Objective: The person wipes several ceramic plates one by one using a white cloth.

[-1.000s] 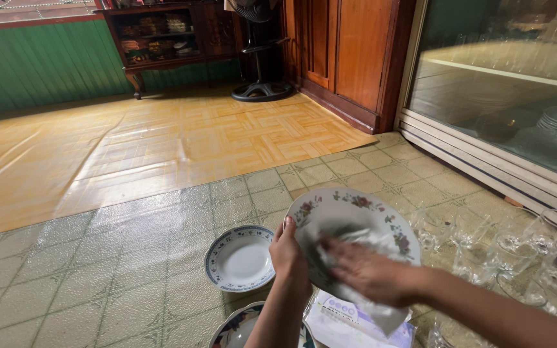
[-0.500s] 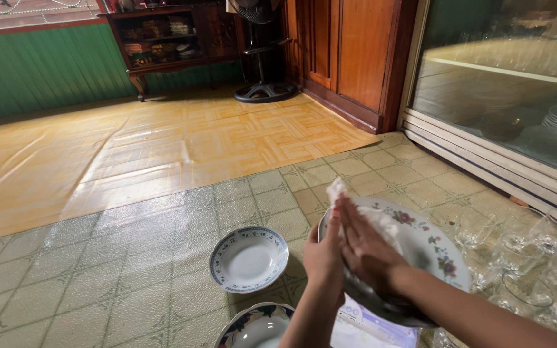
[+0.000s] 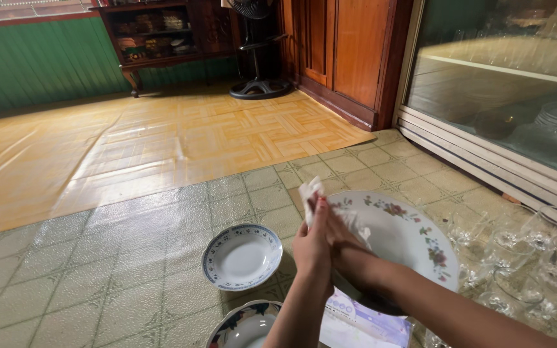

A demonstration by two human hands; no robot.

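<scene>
My left hand (image 3: 312, 245) grips the left rim of a large white plate with a flower border (image 3: 414, 238), held tilted above the floor. My right hand (image 3: 346, 240) presses a white cloth (image 3: 311, 192) against the plate's left edge, right next to my left hand; the cloth sticks up above the fingers. A smaller white bowl-plate with a blue rim (image 3: 242, 256) lies on the green patterned floor just to the left. Another dark-patterned plate (image 3: 243, 325) shows at the bottom edge.
Several clear drinking glasses (image 3: 517, 251) stand on the floor to the right. A flat purple-and-white packet (image 3: 362, 322) lies under the held plate. A glass-fronted cabinet (image 3: 504, 84) with stacked dishes is at right; a standing fan (image 3: 259, 45) and wooden shelf (image 3: 156, 38) are at the back.
My right hand has slid the cloth from the plate's middle to its left rim. The plate has tipped flatter and shifted right.
</scene>
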